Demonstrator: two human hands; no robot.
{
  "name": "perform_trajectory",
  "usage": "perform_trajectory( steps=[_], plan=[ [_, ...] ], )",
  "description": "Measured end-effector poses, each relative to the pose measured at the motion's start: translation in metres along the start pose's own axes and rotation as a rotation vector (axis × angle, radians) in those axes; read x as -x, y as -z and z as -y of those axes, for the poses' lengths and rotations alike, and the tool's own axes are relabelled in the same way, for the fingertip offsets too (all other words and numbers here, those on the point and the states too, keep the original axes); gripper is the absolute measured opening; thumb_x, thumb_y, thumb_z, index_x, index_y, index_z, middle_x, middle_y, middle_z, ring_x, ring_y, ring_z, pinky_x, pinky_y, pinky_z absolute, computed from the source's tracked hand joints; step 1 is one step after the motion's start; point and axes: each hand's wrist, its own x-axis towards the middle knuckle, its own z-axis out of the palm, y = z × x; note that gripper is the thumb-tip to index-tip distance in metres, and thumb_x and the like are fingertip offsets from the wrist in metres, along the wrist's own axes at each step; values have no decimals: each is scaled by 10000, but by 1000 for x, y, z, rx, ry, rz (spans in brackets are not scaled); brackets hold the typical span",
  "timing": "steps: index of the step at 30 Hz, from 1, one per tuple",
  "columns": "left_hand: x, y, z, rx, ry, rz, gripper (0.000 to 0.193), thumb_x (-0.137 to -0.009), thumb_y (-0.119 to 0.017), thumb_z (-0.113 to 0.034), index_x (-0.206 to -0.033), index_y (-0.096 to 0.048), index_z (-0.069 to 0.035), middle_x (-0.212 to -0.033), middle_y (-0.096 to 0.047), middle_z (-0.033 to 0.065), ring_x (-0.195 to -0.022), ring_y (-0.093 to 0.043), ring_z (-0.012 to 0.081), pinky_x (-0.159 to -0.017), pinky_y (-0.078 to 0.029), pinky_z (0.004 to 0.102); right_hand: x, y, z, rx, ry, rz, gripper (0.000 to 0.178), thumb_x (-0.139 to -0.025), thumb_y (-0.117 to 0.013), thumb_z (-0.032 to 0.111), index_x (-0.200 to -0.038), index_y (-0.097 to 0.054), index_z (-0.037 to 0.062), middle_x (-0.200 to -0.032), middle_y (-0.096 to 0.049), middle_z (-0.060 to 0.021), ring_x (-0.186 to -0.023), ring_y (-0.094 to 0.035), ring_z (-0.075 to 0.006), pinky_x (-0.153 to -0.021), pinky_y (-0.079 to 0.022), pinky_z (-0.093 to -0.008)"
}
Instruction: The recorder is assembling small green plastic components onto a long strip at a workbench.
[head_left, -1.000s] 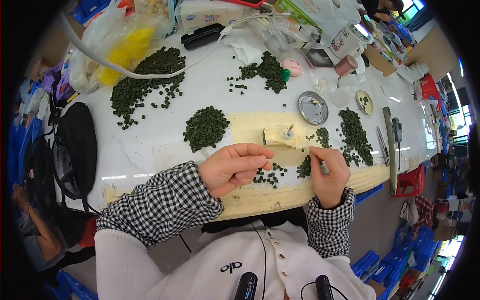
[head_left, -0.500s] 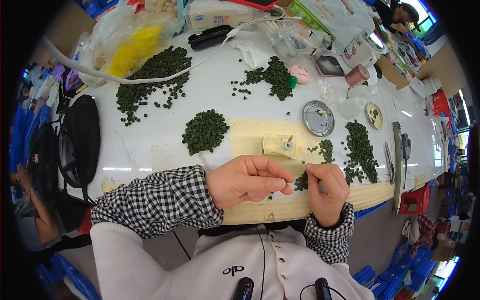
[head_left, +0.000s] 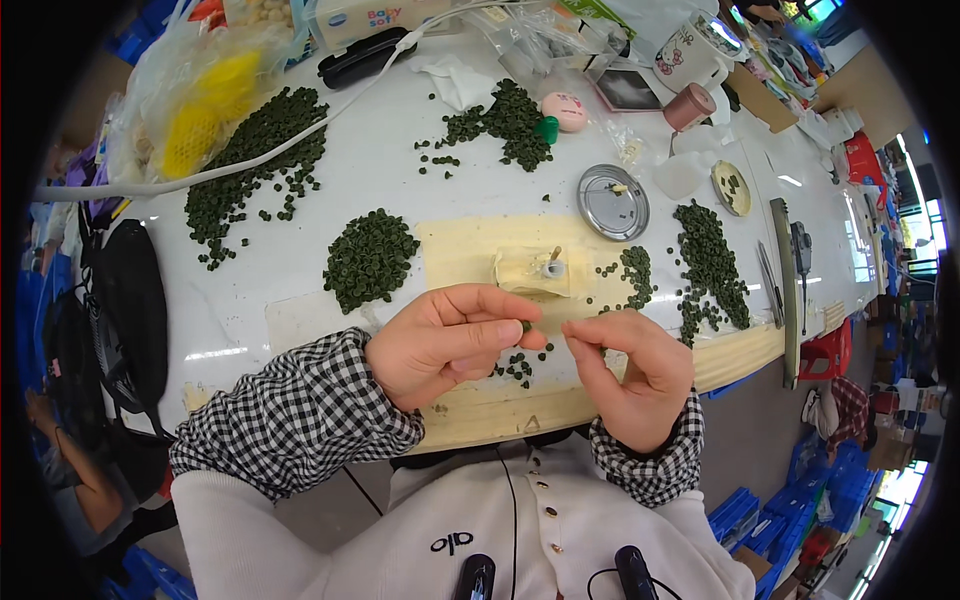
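Note:
My left hand (head_left: 450, 340) is raised over the near edge of the table, thumb and fingertips pinched on a small dark green pellet-like piece (head_left: 526, 326). Just to its right, my right hand (head_left: 635, 370) has thumb and forefinger pressed together, pointing at the left fingertips with a short gap between. Whatever sits in that right pinch is too small to make out. Below and between the hands lie several loose green pieces (head_left: 516, 368). Beyond them stands a small block wrapped in pale yellow material (head_left: 535, 272), with a short peg sticking up from it.
Piles of green pieces lie at left (head_left: 370, 260), far left (head_left: 265, 140), back (head_left: 515, 125) and right (head_left: 712, 265). Further off are a round metal dish (head_left: 613, 205), a pink spool (head_left: 690, 107) and a white mug (head_left: 690, 55). Tweezers (head_left: 770, 280) rest at the right; a white cable (head_left: 270, 160) crosses the left.
The view has shifted, so the table's things appear further left and higher. A green piece now shows at my left fingertips. My right hand has turned, its pinch pointing more to the left.

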Motion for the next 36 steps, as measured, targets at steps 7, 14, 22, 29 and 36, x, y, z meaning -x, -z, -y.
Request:
perform_trajectory(
  steps=[7, 14, 22, 29, 36],
  plan=[
    [0, 1, 1, -35, -17, -8, 206, -882, -532, -40, -1083, -575, -37, -981, -642, 96, -537, -367, 20, -482, -309, 162, 3, -8, -7, -371, -202, 72, 197, -783, -614, -54, -976, -635, -25, -919, -660, -107, -803, -633, -141, -739, -498, -250],
    [-1, 0, 3, -52, -22, -12, 208, -876, -539, -30, -1081, -572, -31, -982, -640, 94, -564, -391, 20, -490, -311, 161, 3, -8, -10, -604, -328, 111, 208, -809, -592, -55, -1016, -603, -61, -980, -644, -130, -894, -626, -149, -801, -498, -256],
    [0, -4, 0, -100, -17, -55, 193, -863, -551, -28, -1055, -576, -38, -949, -638, 83, -616, -452, 32, -510, -324, 167, 1, -7, -12, -385, -155, 97, 166, -769, -626, -62, -928, -655, -21, -929, -661, -122, -812, -638, -156, -736, -498, -246],
    [2, -15, -3, -407, -73, -191, 159, -839, -581, -14, -997, -585, -30, -901, -641, 74, -709, -538, 55, -534, -352, 173, -1, -7, -8, -266, -209, 52, 121, -752, -654, -28, -872, -650, -15, -845, -656, -94, -751, -619, -146, -686, -493, -251],
    [1, -16, -1, -517, -154, -202, 144, -821, -606, -4, -962, -588, -29, -887, -639, 65, -772, -587, 78, -540, -374, 174, -4, -13, -4, -241, -180, 50, 101, -762, -635, -23, -863, -636, -19, -828, -642, -91, -719, -607, -147, -667, -488, -253]
  ],
)
